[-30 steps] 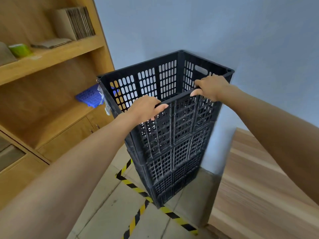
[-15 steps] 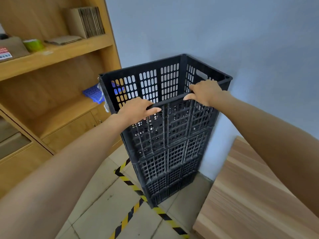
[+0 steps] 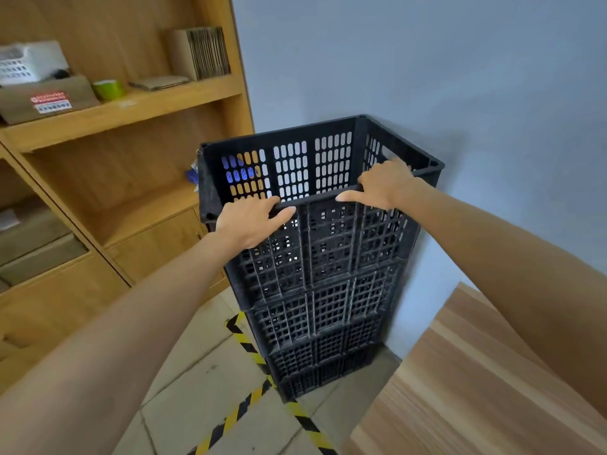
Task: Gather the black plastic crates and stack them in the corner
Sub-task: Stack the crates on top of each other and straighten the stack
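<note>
The left grip (image 3: 253, 221) is clasped over the near rim of the top crate (image 3: 315, 198), its fingers hooked down inside the wall and its thumb laid along the outside edge. The right grip (image 3: 382, 185) grasps the same near rim further along, close to the right-hand corner, fingers curled over the edge and thumb stretched out along the rim toward the left grip. Both forearms reach in from the lower corners of the view.

Below the two grips the top crate sits on a stack of black crates (image 3: 325, 323), the lower ones nested one under the other down to the tiled floor (image 3: 197, 389). How many crates make up the stack is hard to count from this angle. The stack stands in the corner, with the blue-grey wall (image 3: 427, 67) beyond the grips and the wooden shelving unit (image 3: 131, 178) off to the left of the left grip. Yellow and black hazard tape (image 3: 243, 408) runs across the floor at the foot of the stack.

To the right of the right grip and lower down, a wooden desk (image 3: 476, 389) fills the corner of the view. On the shelf above and left of the left grip sit a cardboard box (image 3: 46, 100), a green roll of tape (image 3: 108, 89) and a bundle of flat cardboard (image 3: 203, 52). Something blue (image 3: 241, 169) shows through the slots of the top crate's far wall.
</note>
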The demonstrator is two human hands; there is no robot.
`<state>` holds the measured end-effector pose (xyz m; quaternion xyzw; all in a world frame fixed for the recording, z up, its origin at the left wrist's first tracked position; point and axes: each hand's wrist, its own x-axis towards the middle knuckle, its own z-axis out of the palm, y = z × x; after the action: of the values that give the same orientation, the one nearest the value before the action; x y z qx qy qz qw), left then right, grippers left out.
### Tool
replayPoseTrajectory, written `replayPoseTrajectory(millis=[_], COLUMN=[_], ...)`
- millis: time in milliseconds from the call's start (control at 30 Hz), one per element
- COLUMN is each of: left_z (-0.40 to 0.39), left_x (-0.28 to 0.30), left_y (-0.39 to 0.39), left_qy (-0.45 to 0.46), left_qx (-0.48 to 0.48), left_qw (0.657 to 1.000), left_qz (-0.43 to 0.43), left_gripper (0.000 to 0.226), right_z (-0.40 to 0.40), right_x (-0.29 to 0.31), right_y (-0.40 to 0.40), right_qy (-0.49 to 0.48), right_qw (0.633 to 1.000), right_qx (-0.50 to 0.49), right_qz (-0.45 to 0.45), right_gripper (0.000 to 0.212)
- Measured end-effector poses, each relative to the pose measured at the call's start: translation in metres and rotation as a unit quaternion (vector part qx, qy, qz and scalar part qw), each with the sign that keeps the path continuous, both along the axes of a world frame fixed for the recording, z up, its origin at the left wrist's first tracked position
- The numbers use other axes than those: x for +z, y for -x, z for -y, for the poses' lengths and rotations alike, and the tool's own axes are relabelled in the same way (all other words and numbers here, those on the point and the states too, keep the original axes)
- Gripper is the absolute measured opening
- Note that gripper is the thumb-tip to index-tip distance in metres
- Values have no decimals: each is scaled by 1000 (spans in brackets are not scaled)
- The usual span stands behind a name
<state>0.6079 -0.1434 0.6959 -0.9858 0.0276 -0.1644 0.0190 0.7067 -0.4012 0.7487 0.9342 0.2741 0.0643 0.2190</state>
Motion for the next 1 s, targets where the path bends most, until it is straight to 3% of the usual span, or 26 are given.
replayPoseTrajectory(millis=[67, 167, 233, 400, 733, 1000], left_z=[6, 19, 20, 15, 8, -47], left_x=[-2, -2, -5, -5, -10, -12], left_y=[-1, -1, -1, -13, -10, -16], left_qy=[-28, -99, -111, -47, -31, -56], left_qx=[48, 117, 142, 136, 102, 54], left_qw=[998, 988, 984, 984, 989, 989], left_qz=[34, 17, 8, 102, 104, 125], left_gripper=[53, 11, 8, 64, 64, 62], right_z=[2, 6, 8, 7, 2, -40], right_x=[-8, -13, -15, -24, -43, -49], right_y=[-5, -9, -9, -10, -4, 22], right_qy=[-23, -75, -108, -143, -174, -188], right_qw=[999, 995, 992, 989, 980, 974], right_qx=[-15, -23, -16, 15, 20, -54], right_qz=[-22, -57, -65, 33, 92, 110], right_gripper=[110, 113, 115, 91, 86, 102])
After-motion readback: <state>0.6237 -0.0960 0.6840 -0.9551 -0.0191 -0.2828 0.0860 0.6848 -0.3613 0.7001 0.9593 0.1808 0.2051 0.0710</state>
